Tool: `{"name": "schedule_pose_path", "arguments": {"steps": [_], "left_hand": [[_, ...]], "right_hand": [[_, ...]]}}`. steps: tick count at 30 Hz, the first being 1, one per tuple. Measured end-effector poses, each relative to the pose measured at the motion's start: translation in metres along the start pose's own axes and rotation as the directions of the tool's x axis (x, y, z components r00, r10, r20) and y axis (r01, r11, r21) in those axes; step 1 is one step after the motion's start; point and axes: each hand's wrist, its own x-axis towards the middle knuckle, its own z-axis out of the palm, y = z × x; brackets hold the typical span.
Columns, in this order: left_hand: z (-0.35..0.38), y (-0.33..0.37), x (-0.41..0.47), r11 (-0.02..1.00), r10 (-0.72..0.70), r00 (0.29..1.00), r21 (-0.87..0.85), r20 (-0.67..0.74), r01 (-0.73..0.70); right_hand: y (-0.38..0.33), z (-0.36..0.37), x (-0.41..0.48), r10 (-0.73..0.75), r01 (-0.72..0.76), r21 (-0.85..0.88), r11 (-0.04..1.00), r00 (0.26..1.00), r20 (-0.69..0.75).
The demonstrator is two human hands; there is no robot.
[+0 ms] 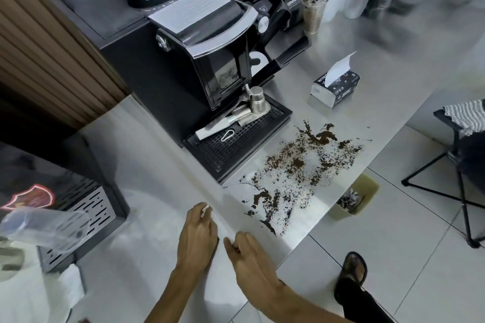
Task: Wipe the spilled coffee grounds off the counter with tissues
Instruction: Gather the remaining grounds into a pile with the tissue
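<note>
Dark coffee grounds [296,165] lie scattered across the steel counter [147,165], from the grinder's tray out to the counter's front edge. My left hand [198,233] pinches a corner of a thin white tissue [221,223] just short of the nearest grounds. The sheet runs low over the counter to my right hand [249,252], whose thumb and fingers close on its other end. A black tissue pack [334,86] with one sheet sticking up stands beyond the spill.
A black coffee grinder [210,60] with a perforated drip tray [236,144] borders the spill on the left. A drink cup [313,13] stands at the back. Below the counter edge is a small bin [354,196]; a folding chair [459,152] stands right. My sandalled foot [353,267] is on the floor.
</note>
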Motion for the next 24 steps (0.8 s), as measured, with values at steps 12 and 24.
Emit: {"name": "schedule_pose_path", "arguments": {"steps": [12, 24], "left_hand": [[0.006, 0.026, 0.034, 0.995, 0.032, 0.999, -0.094, 0.037, -0.029], [0.007, 0.043, 0.059, 0.98, 0.191, 0.978, 0.037, 0.084, -0.195]], "right_hand": [[0.02, -0.01, 0.022, 0.116, -0.118, -0.02, 0.993, 0.99, -0.08], [0.033, -0.002, 0.023, 0.241, -0.244, -0.027, 0.969, 0.966, -0.099]]}}
